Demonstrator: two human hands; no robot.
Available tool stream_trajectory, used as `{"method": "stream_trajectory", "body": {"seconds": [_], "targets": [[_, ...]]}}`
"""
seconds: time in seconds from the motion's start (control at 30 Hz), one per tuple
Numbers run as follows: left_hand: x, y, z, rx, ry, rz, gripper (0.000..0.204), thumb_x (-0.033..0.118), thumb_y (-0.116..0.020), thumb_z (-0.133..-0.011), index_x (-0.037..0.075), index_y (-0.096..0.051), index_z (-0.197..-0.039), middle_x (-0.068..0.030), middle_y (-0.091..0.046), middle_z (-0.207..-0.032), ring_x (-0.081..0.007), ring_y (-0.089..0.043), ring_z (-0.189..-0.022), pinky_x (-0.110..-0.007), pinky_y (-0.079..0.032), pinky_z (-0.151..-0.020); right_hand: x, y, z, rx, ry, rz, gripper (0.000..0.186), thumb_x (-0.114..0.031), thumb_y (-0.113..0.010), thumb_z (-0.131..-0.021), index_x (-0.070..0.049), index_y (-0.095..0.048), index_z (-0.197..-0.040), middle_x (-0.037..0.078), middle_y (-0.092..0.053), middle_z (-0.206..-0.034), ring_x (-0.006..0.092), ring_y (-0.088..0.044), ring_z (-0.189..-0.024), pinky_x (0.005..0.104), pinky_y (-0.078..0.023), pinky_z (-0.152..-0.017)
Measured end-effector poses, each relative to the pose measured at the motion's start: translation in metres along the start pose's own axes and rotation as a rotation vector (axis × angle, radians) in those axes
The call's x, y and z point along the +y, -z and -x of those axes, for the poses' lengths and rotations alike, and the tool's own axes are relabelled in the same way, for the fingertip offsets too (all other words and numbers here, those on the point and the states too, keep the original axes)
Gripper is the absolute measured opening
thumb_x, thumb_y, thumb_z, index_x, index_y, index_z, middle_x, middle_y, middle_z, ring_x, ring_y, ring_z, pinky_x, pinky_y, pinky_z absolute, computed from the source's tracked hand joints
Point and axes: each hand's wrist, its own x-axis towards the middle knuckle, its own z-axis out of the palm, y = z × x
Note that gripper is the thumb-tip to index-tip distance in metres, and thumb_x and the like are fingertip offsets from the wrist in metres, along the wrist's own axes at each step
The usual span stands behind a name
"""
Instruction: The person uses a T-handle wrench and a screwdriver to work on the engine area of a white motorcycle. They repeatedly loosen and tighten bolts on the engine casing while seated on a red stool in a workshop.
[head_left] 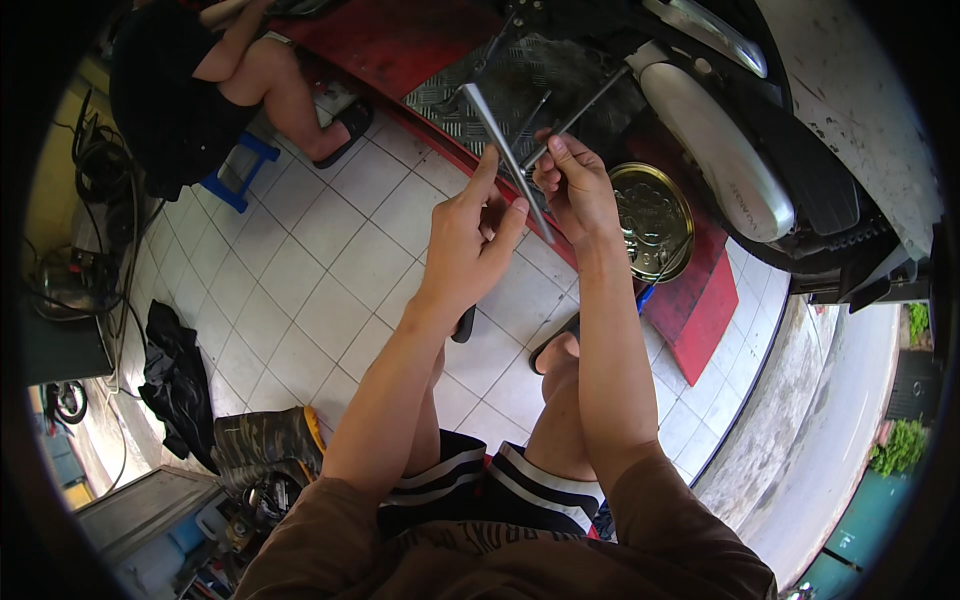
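My left hand (470, 240) is closed on a long flat-looking silver metal bar (506, 145), its index finger stretched along one side and its thumb against the bar. The bar's far end is bent. Close by on the right, my right hand (580, 190) pinches a thin metal T-handle wrench (592, 104) between thumb and fingers. One thin rod reaches up toward the motorcycle (715, 150); another short rod (530, 115) shows beside it. The bar crosses in front of part of the wrench, so where its rods join is hidden.
A red lift platform (690, 340) with a metal tread plate (440, 97) lies ahead. On it sits a round gold tin tray (655, 205) of small metal parts. At left, another person (200, 90) sits by a blue stool (240, 172). Black cloth (175, 370) lies on the tiles.
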Motion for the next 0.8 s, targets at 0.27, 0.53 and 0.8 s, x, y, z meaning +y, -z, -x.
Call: {"method": "stream_trajectory", "body": {"seconds": [0.27, 0.53, 0.8], "targets": [[-0.002, -0.002, -0.001, -0.056, 0.057, -0.148, 0.047, 0.012, -0.064, -0.083, 0.005, -0.057, -0.128, -0.0037, -0.046, -0.049, -0.0148, -0.045, -0.043, -0.026, -0.040, -0.049, 0.000, 0.001, 0.000, -0.015, 0.009, 0.070, 0.020, -0.014, -0.063, -0.092, 0.004, -0.061, -0.102, 0.001, -0.056, -0.071, 0.0071, -0.045, -0.059, 0.0199, -0.036, -0.055], [-0.004, 0.002, 0.000, -0.328, -0.055, -0.283, 0.059, 0.010, -0.063, -0.084, 0.001, -0.043, -0.138, -0.0042, -0.049, -0.054, -0.0116, -0.047, -0.047, -0.024, -0.040, -0.049, -0.002, -0.003, 0.000, 0.034, -0.006, 0.114, 0.021, -0.017, -0.060, -0.094, 0.002, -0.060, -0.103, -0.001, -0.053, -0.067, 0.0059, -0.042, -0.057, 0.0184, -0.035, -0.053], [0.004, -0.006, 0.004, -0.126, -0.041, 0.105, 0.059, 0.010, -0.064, -0.084, 0.007, -0.044, -0.140, 0.0002, -0.042, -0.054, -0.0041, -0.040, -0.050, -0.020, -0.032, -0.049, -0.002, 0.001, -0.002, 0.039, 0.034, 0.077, 0.021, -0.015, -0.061, -0.093, 0.003, -0.059, -0.104, 0.000, -0.054, -0.069, 0.0065, -0.044, -0.058, 0.0194, -0.037, -0.054]]}}
